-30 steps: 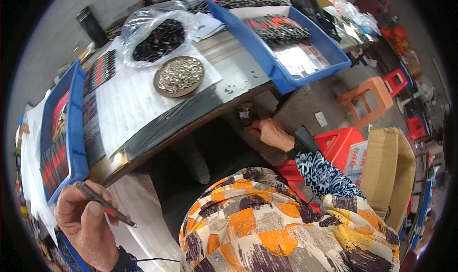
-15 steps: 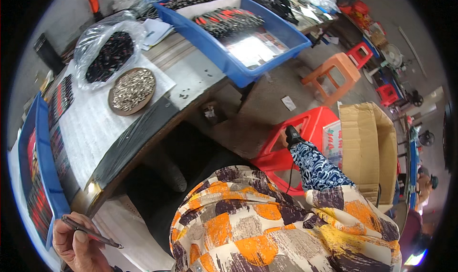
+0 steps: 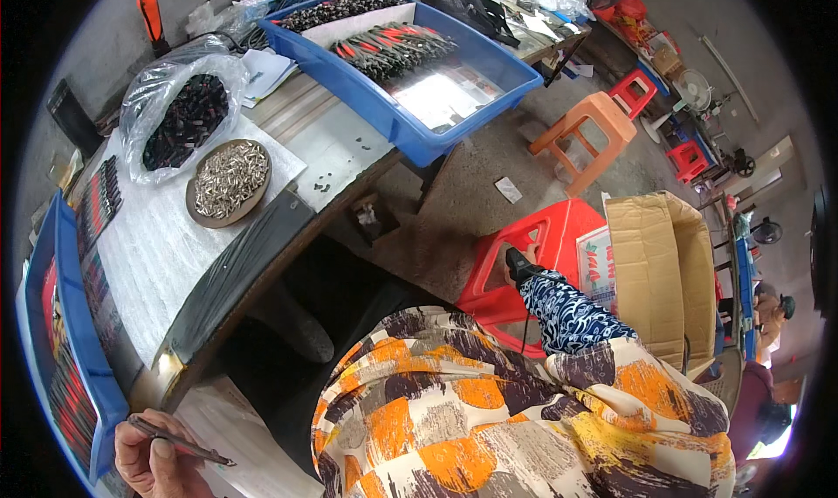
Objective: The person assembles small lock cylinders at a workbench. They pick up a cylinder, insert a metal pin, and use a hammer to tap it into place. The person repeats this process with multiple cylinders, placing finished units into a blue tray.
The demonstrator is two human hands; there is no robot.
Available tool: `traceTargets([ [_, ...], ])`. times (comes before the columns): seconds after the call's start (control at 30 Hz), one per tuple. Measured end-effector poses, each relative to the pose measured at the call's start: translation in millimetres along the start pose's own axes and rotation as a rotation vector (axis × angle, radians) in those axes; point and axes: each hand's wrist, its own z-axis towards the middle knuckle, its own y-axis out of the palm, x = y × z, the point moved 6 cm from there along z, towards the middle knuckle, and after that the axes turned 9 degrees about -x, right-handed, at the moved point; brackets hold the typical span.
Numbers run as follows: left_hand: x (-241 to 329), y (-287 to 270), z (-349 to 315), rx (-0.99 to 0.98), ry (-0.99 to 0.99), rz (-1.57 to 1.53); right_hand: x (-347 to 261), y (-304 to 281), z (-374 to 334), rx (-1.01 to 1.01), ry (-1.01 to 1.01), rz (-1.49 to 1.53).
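Note:
At the lower left, my left hand point(image 3: 157, 463) is closed around a slim dark pen-shaped piece point(image 3: 182, 442), its narrow tip pointing right. The hand is beside the near end of a blue tray point(image 3: 92, 350) of black and red slim pieces. My right hand point(image 3: 509, 267), at the end of a blue-and-white patterned sleeve, is at the red plastic stool point(image 3: 567, 223). A black strapped device point(image 3: 524, 266) sits at that wrist. The fingers are mostly hidden, so their grip does not show.
On the workbench point(image 3: 188, 271) stand a round dish point(image 3: 229, 184) of small metal parts and a plastic bag point(image 3: 188, 118) of black parts. Behind them is a larger blue tray point(image 3: 419, 136). A cardboard box point(image 3: 650, 275) is beside the red stool; an orange stool point(image 3: 589, 131) stands farther off.
The view has turned slightly, so the bench, trays and stools appear farther left. My left hand has shifted slightly right and down, still holding the dark piece. My right hand stays at the red stool.

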Motion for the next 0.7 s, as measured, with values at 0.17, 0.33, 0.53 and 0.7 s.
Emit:
traceTargets([
  [0.17,-9,-5,-5,0.100,0.009,0.066,-10,26,-7,0.165,0.017,-0.225],
  [0.33,-18,-8,-10,0.236,-0.007,0.144,-15,44,-4,0.124,-0.044,-0.218],
  [0.53,-5,-5,-18,0.310,0.061,0.173,-14,19,-7,-0.091,-0.079,-0.091],
  [0.7,0,-1,-18,0.344,-0.019,0.153,-22,-8,-20,-0.288,-0.180,-0.102],
])
